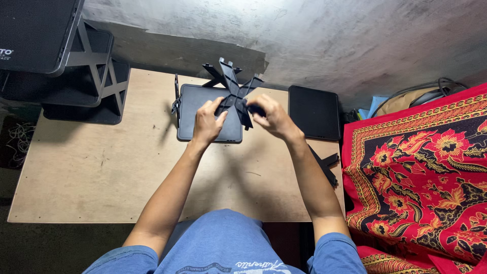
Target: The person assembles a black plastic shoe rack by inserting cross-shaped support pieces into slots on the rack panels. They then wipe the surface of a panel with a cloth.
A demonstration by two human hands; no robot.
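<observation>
Both my hands hold a black X-shaped plastic cross brace (234, 89) above the wooden board. My left hand (208, 121) grips its lower left arm. My right hand (271, 117) grips its lower right part, fingers closed around the plastic. Under the hands lies a black rectangular shelf panel (195, 104) with an upright black side piece (176, 101) at its left edge. A second black panel (314, 111) lies flat to the right of my right hand.
An assembled black shelf rack (76, 66) stands at the far left on the wooden board (101, 167). Another black brace piece (324, 165) lies by my right forearm. A red patterned cloth (421, 167) covers the right side, with cables (431, 89) behind it.
</observation>
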